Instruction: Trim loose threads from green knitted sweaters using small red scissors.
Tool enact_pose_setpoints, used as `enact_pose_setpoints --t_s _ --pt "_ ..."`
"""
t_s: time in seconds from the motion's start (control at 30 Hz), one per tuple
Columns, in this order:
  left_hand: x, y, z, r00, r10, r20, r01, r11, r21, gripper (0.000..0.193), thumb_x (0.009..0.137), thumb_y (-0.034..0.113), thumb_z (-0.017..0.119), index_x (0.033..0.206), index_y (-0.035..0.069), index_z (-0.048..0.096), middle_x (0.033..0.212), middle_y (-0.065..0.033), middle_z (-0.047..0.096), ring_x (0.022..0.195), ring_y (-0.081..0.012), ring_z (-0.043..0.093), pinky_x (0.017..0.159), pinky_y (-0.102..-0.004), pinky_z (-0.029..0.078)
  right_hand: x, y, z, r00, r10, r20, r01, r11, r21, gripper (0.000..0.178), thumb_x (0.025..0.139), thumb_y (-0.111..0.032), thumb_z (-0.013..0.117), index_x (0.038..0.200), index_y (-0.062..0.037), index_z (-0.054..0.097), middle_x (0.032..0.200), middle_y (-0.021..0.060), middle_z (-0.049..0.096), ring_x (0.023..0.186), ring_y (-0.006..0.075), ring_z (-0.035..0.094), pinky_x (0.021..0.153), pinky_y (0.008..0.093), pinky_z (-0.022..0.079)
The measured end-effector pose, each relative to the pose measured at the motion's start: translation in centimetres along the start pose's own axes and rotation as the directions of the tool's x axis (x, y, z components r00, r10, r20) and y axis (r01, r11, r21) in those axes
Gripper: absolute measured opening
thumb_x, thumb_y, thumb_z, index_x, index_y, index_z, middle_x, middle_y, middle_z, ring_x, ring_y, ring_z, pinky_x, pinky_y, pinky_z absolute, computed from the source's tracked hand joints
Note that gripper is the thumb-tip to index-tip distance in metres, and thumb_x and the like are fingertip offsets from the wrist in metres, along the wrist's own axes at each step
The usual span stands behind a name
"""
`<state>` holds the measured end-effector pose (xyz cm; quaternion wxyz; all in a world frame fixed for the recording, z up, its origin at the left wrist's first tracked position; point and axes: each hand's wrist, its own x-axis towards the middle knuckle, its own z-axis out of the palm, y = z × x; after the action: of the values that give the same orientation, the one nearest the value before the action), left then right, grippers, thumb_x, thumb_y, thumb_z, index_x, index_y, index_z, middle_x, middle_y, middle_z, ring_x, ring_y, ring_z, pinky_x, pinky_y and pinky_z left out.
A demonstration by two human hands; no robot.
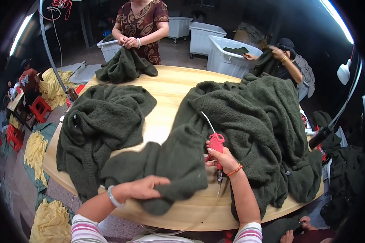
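My left hand (147, 187) is closed on the lower edge of a dark green knit garment (182, 162), whose cloth is a little blurred and lifted off the table. Red and pistol-shaped, an air blow gun (216, 141) is gripped in my right hand (225, 159). Its thin pale nozzle points up and to the left, over a large heap of dark green knitwear (239, 121) on the right. From its metal fitting a clear hose runs down to the table's near edge. Another dark green knit pile (105, 117) lies on the left.
A wooden table (170, 75) bears the garments. Across it a person (142, 28) handles more green knitwear; another works at the far right by a white bin (219, 54). A person's hands (298, 229) show at lower right. Yellow cloth (50, 222) lies on the floor, left.
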<state>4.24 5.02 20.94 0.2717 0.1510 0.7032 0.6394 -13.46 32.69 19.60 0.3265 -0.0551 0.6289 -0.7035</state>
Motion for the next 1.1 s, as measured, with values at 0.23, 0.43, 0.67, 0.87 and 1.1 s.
enact_pose_setpoints --t_s 0.23,0.43,0.67,0.87,1.1 --pt "0.0 3.4 3.5 0.987 0.011 -0.162 0.071 0.867 0.493 0.057 0.085 0.035 0.072 0.131 0.007 0.051 0.117 -0.0123 0.052 0.091 -0.0185 0.059 0.082 -0.0289 0.051 -0.1 2.9 -1.0 0.998 0.014 0.063 -0.017 0.999 0.051 0.033 0.09 -0.02 0.065 0.123 -0.014 0.058 0.081 -0.0042 0.055 0.063 0.0079 0.051 0.052 0.0225 0.043" --pt "8.4 1.4 3.1 0.833 0.426 -0.353 0.034 0.597 0.801 0.066 0.082 0.028 0.07 0.137 0.01 0.038 0.132 -0.0194 0.041 0.101 -0.0416 0.059 0.084 -0.0466 0.051 -1.5 3.8 0.9 0.999 0.034 -0.015 -0.035 0.995 -0.089 0.038 0.091 -0.02 0.064 0.126 -0.0093 0.058 0.091 -0.0042 0.063 0.076 0.0072 0.057 0.068 0.0243 0.047" --pt "9.6 -0.1 -1.5 0.89 0.267 -0.37 0.192 0.517 0.834 0.017 0.085 0.015 0.056 0.097 0.004 0.056 0.093 -0.0172 0.063 0.089 -0.039 0.062 0.074 -0.0484 0.049 -3.7 2.0 0.7 0.992 0.046 0.113 -0.05 0.998 0.03 0.039 0.092 -0.018 0.062 0.128 -0.0026 0.053 0.118 0.009 0.061 0.082 0.0194 0.065 0.066 0.0329 0.059" --pt "9.2 3.8 -2.9 0.526 0.507 -0.682 0.277 0.656 0.702 0.013 0.087 0.017 0.054 0.089 0.005 0.058 0.089 -0.016 0.065 0.083 -0.0366 0.064 0.07 -0.0471 0.05 -1.1 1.8 1.4 0.99 0.013 0.143 -0.027 0.995 0.094 0.04 0.093 -0.017 0.061 0.13 -0.0038 0.053 0.112 0.0092 0.063 0.082 0.0182 0.064 0.066 0.0331 0.059" --pt "15.7 -1.5 0.5 0.457 0.547 -0.701 -0.068 0.807 0.586 0.017 0.086 0.02 0.064 0.093 0.004 0.065 0.082 -0.011 0.066 0.071 -0.0237 0.066 0.065 -0.0328 0.052 3.9 5.9 1.1 0.983 0.031 0.183 -0.09 0.941 0.325 0.013 0.092 -0.018 0.063 0.102 -0.0116 0.061 0.085 -0.0019 0.063 0.067 0.012 0.06 0.055 0.0294 0.052"
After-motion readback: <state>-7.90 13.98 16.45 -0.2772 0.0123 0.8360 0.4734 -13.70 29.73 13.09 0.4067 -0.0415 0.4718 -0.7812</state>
